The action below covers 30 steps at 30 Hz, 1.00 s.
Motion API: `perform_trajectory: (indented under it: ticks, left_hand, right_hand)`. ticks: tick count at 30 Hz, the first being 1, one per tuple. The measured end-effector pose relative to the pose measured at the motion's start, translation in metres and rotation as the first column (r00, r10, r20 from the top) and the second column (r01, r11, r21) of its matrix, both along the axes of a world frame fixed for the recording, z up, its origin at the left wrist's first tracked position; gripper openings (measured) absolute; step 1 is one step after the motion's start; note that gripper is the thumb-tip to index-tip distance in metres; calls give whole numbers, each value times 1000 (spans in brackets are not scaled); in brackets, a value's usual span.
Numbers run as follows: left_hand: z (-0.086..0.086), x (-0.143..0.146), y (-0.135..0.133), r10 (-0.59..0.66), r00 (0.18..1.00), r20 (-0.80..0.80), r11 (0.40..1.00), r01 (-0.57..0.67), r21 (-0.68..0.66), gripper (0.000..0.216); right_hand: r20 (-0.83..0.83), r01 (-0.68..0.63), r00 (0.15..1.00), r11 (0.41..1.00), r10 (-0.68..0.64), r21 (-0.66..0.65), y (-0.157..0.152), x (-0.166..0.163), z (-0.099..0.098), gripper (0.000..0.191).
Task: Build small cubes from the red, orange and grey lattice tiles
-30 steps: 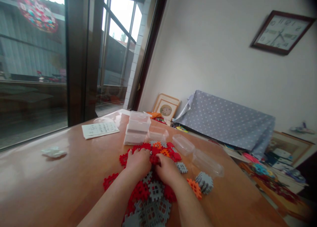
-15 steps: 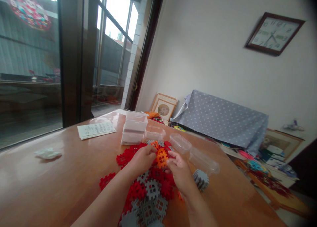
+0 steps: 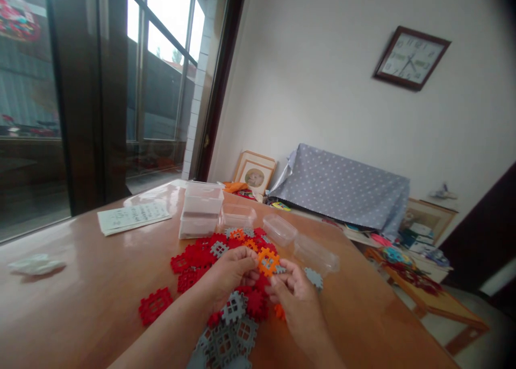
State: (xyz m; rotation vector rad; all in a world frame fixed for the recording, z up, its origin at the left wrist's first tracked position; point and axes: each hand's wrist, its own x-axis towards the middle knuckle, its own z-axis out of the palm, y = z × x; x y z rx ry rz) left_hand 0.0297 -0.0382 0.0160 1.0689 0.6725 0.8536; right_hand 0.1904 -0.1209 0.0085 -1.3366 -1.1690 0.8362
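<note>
An orange window-pattern interlocking tile (image 3: 268,261) is held up between my two hands, over a heap of similar plastic tiles. My left hand (image 3: 237,266) pinches its left edge with thumb and forefinger. On the tile's right side, the fingertips of my right hand (image 3: 293,288) close on the edge. Beneath and around my hands lie red tiles (image 3: 197,255) and grey tiles (image 3: 223,343), loosely overlapping. A single red tile (image 3: 155,305) lies left of my left forearm. Behind my right hand a grey tile stack (image 3: 313,277) is partly hidden.
Stacked clear plastic boxes (image 3: 201,210) stand at the back of the wooden table (image 3: 100,288). Clear containers (image 3: 316,253) lie to their right. Papers with handwriting (image 3: 135,217) and a crumpled white wrapper (image 3: 36,264) are on the left. A dotted cloth (image 3: 338,186) covers something beyond.
My view has swung right, so everything sits further left. Both hands still hold the orange tile, now lifted and tilted a little differently. My right hand covers more of the grey stack.
</note>
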Motion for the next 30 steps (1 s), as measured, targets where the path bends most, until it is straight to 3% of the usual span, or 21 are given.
perform_trajectory:
  ticks: [5, 8, 14, 18, 21, 25, 30]
  left_hand:
    - [-1, 1, 0, -32, 999, -35, 999, 33, 11, 25]
    - [-3, 4, -1, -83, 996, -43, 996, 84, 24, 24]
    - [-8, 8, -5, -180, 983, -42, 982, 182, 43, 23]
    - [-8, 10, -8, -215, 976, -17, 976, 215, 29, 23]
    - [-6, 11, -9, -200, 980, 6, 980, 200, 25, 26]
    - [-4, 11, -7, -125, 992, -27, 992, 126, 3, 32]
    - [-8, 11, -3, -92, 991, -100, 996, 93, 8, 34]
  right_hand:
    - [294, 6, 956, 1000, -13, 27, -11, 26, 6, 58]
    - [448, -81, 892, 996, 57, 36, -15, 40, 8, 64]
    - [603, -179, 791, 982, 108, 60, -20, 46, 9, 61]
    - [602, -205, 789, 976, 125, 67, -21, 46, 8, 51]
    - [543, -158, 835, 985, 94, 74, -21, 57, 6, 47]
    - [372, -36, 928, 999, 25, 22, -23, 85, 0, 58]
    - [339, -11, 939, 994, 49, -112, -24, 110, -13, 69]
